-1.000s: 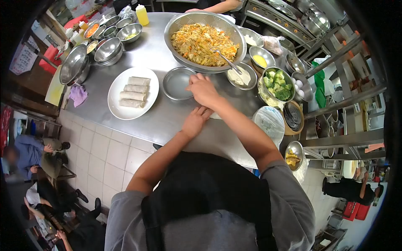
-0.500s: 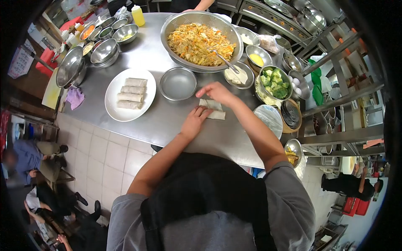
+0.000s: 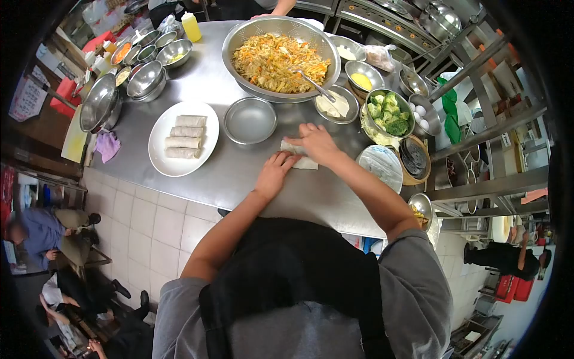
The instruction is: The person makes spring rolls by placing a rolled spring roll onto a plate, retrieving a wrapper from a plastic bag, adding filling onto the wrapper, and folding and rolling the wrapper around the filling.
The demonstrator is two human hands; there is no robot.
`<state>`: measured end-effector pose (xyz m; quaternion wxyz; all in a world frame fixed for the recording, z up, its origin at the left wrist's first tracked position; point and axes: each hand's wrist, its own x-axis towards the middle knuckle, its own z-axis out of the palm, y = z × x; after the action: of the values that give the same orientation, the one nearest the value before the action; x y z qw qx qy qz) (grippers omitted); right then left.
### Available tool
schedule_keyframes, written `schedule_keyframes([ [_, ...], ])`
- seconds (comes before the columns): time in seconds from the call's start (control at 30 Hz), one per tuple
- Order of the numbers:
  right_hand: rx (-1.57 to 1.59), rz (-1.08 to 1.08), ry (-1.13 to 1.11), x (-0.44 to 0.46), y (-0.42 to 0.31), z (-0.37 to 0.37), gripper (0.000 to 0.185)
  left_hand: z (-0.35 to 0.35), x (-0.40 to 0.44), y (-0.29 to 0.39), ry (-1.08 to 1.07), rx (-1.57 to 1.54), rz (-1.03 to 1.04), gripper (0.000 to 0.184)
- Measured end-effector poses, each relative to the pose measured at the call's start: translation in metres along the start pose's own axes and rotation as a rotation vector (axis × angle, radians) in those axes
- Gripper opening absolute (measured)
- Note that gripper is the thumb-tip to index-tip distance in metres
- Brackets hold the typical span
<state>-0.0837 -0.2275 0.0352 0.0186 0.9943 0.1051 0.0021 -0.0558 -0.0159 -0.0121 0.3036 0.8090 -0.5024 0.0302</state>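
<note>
We look down at a steel table (image 3: pixel 197 72) where a large colander (image 3: pixel 227 69) of shredded, orange-flecked filling (image 3: pixel 278 63) is our landmark. On our side of the colander, a pale, partly folded wrapper (image 3: pixel 306 163) lies flat on the steel, under both our hands. Our left hand (image 3: pixel 275 174) rests its fingers, side by side, on the wrapper's near left part; we cannot tell whether they pinch it. Our right hand (image 3: pixel 317 143) reaches over the wrapper's far part, fingers stretched out and a little spread; whether thumb and fingertips close on it, we cannot tell (the hand itself covers much of the sheet).

Near the colander, between it and us, sits a shallow metal bowl (image 3: pixel 250 121). To the colander's near left, a white plate (image 3: pixel 159 143) holds four pale rolls (image 3: pixel 185 131) in a row. Just to its near right stands a bowl of something creamy white (image 3: pixel 332 105), a spoon (image 3: pixel 317 85) lying across from the filling to above it; farther right of the colander is a bowl of broccoli (image 3: pixel 390 113).
</note>
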Motion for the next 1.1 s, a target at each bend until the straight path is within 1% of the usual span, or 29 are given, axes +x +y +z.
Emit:
schedule_keyframes([
  [0.07,0.070,-0.047,0.031,0.000,-0.010,0.015,0.035,0.003,-0.004,-0.001,-0.030,0.011,-0.002,0.055],
  [0.13,-0.059,0.019,-0.069,0.011,-0.007,0.000,0.027,-0.005,-0.001,0.001,-0.052,0.021,-0.012,0.054],
  [0.17,-0.124,0.047,-0.123,0.015,-0.005,-0.010,0.024,-0.006,-0.002,0.004,-0.029,0.017,-0.006,0.054],
  [0.27,0.221,0.099,0.029,0.040,-0.017,-0.051,0.020,-0.007,0.000,0.003,0.013,0.007,0.013,0.053],
  [0.37,0.339,0.071,0.088,0.077,-0.032,-0.042,0.020,-0.004,0.000,0.003,-0.001,0.002,0.003,0.053],
  [0.47,0.174,0.073,0.172,0.110,-0.045,0.003,0.020,-0.007,0.000,0.004,-0.017,0.018,-0.008,0.054],
  [0.57,0.275,0.076,-0.069,0.111,-0.053,-0.021,0.025,-0.006,-0.002,0.004,-0.017,0.011,-0.010,0.053],
  [0.67,0.880,0.301,-0.025,0.104,-0.029,-0.032,0.029,-0.002,0.000,0.001,0.003,-0.025,-0.001,0.052],
  [0.7,1.248,0.231,-0.057,0.097,-0.015,-0.037,0.034,-0.001,-0.001,0.001,0.016,-0.027,-0.004,0.052],
  [0.77,1.369,0.294,-0.088,0.066,0.003,-0.042,0.049,0.002,-0.001,0.002,0.029,-0.036,-0.003,0.052],
  [0.87,0.852,0.139,-0.264,0.014,0.027,-0.022,0.045,0.000,0.002,0.001,0.018,-0.055,0.003,0.053],
  [0.97,0.287,0.112,-0.154,-0.035,0.012,-0.010,0.036,-0.003,0.003,0.002,-0.010,-0.057,-0.004,0.054],
  [1.07,0.055,0.065,-0.038,-0.048,0.018,0.009,0.037,-0.002,-0.002,0.001,-0.035,-0.019,-0.006,0.055],
  [1.1,0.028,0.072,-0.042,-0.046,0.019,0.004,0.039,-0.003,-0.001,0.002,-0.043,-0.010,-0.006,0.055],
])
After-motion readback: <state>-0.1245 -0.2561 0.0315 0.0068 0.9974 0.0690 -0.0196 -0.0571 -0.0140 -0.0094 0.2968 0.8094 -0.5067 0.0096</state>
